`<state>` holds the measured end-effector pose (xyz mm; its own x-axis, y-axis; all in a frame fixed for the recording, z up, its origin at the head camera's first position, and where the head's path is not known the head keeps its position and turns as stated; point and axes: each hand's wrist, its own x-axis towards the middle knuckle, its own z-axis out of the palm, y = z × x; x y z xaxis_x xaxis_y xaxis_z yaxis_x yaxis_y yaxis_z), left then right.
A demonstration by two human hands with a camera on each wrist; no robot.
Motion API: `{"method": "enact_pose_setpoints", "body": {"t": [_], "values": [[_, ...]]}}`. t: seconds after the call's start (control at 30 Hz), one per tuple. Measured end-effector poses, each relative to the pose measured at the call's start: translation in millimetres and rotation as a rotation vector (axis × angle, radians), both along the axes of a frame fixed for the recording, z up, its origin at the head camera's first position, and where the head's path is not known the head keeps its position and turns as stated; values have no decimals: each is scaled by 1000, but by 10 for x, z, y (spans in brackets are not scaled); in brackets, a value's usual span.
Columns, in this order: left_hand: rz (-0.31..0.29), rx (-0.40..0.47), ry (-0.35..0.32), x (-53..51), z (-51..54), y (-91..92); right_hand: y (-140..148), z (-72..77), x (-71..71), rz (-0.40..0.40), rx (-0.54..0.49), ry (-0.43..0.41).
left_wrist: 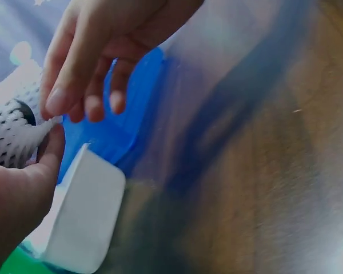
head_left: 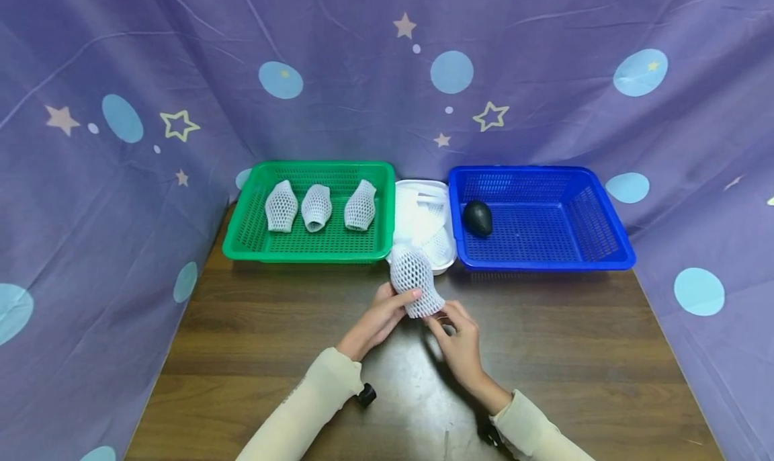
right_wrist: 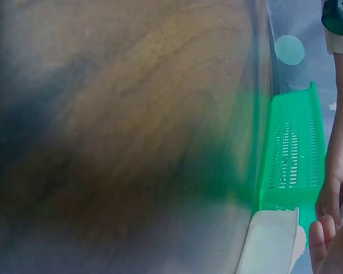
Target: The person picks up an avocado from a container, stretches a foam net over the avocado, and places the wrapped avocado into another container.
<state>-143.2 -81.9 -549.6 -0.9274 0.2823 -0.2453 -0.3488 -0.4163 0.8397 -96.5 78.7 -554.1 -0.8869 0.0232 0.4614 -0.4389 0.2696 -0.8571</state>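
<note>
L grip [head_left: 382,315] clamps net [head_left: 414,273], long axis runs far-L to near-R, w/ R grip [head_left: 462,341] pinching its near rim [head_left: 429,306].

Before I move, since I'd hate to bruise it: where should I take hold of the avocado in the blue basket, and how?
Probably around the rounded middle of the avocado, coming from above and from its right. It lies close to the left wall of the blue basket, while its right side is free; its egg-like shape suits that.
</note>
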Motion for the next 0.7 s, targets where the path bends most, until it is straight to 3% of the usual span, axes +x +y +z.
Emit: {"method": "enact_pose_setpoints", "body": {"t": [0.27,0.4,0.7], "values": [[9,2,57,-165,198,-187,9,-66,-38,48,-20,55],[17,19,103,-234,302,-276,42,-6,-56,57,-11,69],[-25,128,125,-309,380,-414,181,117,-369,70,28,128]]}}
